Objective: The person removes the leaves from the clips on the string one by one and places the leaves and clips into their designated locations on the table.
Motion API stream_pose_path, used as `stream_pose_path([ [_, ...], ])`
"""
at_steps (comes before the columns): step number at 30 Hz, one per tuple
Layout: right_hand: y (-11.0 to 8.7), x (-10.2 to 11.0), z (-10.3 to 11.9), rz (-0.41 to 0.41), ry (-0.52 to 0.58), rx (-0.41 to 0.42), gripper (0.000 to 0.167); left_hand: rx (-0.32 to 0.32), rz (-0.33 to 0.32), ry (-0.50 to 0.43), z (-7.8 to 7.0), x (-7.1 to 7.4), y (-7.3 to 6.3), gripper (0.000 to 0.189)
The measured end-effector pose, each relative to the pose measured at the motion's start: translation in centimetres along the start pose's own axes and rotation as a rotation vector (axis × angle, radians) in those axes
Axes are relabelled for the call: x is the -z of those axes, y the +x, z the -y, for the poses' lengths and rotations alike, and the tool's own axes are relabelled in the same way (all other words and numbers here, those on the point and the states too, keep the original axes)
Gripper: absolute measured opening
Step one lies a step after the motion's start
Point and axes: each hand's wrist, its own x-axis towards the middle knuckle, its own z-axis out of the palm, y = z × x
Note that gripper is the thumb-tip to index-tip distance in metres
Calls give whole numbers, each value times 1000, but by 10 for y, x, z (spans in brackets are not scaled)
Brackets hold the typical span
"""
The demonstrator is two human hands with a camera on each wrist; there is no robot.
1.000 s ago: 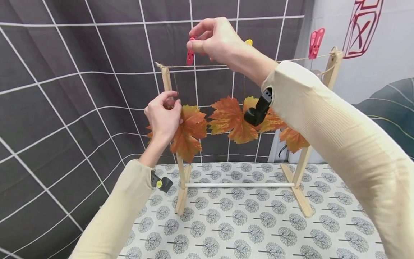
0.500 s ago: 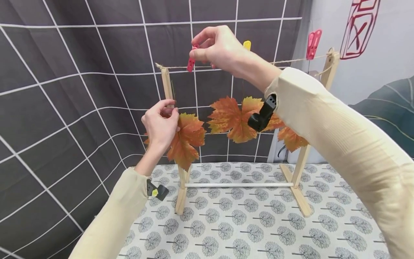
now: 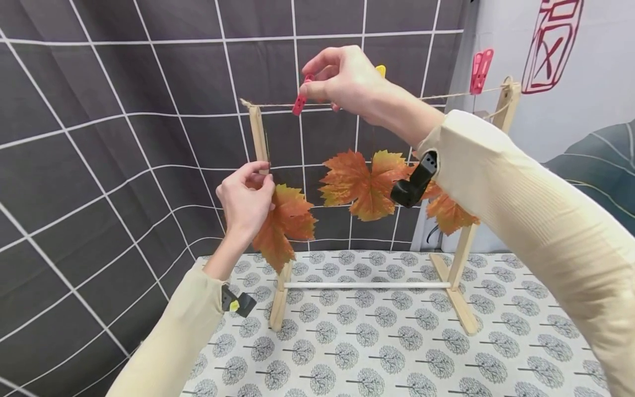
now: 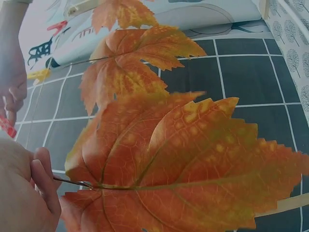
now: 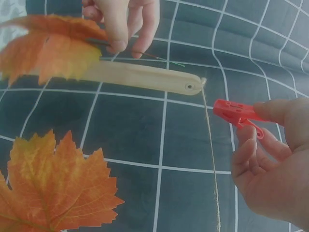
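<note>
My left hand [image 3: 245, 201] pinches the stem [image 5: 166, 60] of an orange artificial maple leaf [image 3: 285, 226] beside the left post of a wooden stand. The stem's thin green end sticks up past the fingers. My right hand [image 3: 354, 82] holds a red clothespin [image 3: 300, 102] between thumb and fingers, near the twine [image 3: 275, 105] strung across the stand. In the right wrist view a gap shows between the clothespin [image 5: 234, 111] and the twine [image 5: 212, 154]. Another maple leaf [image 3: 364, 184] hangs in the middle, its stem rising toward a yellow clothespin [image 3: 381, 70] partly hidden by my right hand.
At the right end of the twine sits a second red clothespin [image 3: 480, 71], with a leaf [image 3: 451, 212] lower down, partly behind my right arm. The stand's posts [image 3: 258, 135] and white crossbar [image 3: 367, 285] rise from a tree-print tablecloth [image 3: 367, 353]. A dark grid curtain [image 3: 163, 138] hangs behind.
My left hand has lowered the leaf a little and tilted it. My right hand has come down and slightly right, bringing the red clothespin nearer the twine's height.
</note>
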Motion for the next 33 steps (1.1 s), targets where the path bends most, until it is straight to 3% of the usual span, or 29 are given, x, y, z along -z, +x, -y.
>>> stream_pose_path([
  [14,-7,-2,-4,30,-16,-9,35,20,5,10,6,9,-7,22],
  [25,-18,2,-18,53,8,-13,34,3,27,54,15,18,-15,21],
  [33,-25,4,-30,50,-10,-22,34,35,56,74,19,19,-19,22],
])
